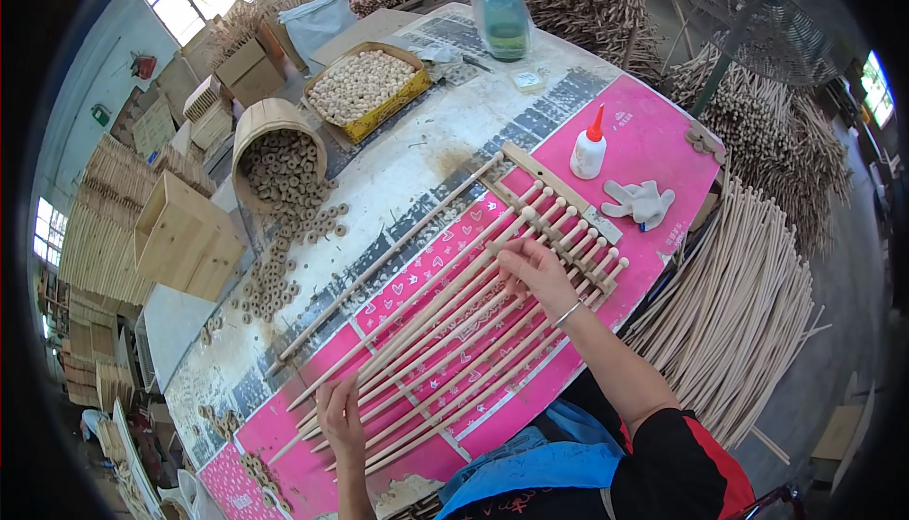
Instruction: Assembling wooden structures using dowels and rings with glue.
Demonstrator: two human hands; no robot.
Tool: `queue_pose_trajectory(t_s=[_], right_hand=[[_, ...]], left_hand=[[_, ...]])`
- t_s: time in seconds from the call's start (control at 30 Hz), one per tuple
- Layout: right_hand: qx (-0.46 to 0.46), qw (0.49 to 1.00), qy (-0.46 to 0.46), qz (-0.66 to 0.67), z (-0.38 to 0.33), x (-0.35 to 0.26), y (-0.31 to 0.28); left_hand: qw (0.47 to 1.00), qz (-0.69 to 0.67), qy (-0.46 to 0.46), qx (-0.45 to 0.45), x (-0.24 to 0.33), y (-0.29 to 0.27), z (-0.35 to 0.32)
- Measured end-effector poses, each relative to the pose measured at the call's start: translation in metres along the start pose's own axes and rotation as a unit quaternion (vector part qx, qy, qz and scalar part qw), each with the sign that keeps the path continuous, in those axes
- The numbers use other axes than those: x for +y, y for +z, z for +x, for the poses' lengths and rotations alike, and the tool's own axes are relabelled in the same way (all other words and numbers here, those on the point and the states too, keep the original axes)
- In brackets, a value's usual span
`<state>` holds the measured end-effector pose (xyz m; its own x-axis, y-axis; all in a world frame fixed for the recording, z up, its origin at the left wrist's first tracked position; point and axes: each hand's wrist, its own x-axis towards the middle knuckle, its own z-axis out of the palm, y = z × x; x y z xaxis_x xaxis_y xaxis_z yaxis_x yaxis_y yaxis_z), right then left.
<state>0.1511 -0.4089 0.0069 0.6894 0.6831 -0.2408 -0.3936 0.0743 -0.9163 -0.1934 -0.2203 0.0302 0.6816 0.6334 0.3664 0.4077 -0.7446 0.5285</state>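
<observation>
Pale wood forms a tipped tub (269, 120), its mouth turned nearward, perhaps so the drab, flat rings (294, 177) spill within reach. Nearer, the left hand (341, 413) curls around the near ends of slim, smooth rods (428, 313), apparently steadying them. These slant across the bench (379, 188), their knobbed far-right ends at a wooden frame (526, 162) that likely keeps them spaced. The right hand (533, 276) pinches narrowly near the knobs; exactly what, I cannot tell. Farther right, a limp glove (640, 204) lies crumpled.

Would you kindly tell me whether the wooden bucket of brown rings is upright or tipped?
Tipped: the wooden bucket lies on its side, and brown rings spill from its mouth onto the table.
</observation>
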Motion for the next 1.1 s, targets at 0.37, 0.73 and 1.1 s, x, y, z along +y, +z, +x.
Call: queue_pose_trajectory(t_s=[0.37,0.73,1.1], right_hand=[[-0.006,0.998,-0.056,-0.038,-0.007,0.001,-0.023],[-0.034,0.998,-0.036,-0.033,-0.007,-0.009,-0.019],[-0.044,0.988,-0.048,-0.137,0.006,-0.010,-0.021]], left_hand=[[0.997,-0.054,0.004,-0.062,-0.020,0.089,0.097],[0.994,0.034,0.026,-0.104,-0.023,0.097,0.108],[0.991,0.006,0.057,-0.123,-0.024,0.096,0.118]])
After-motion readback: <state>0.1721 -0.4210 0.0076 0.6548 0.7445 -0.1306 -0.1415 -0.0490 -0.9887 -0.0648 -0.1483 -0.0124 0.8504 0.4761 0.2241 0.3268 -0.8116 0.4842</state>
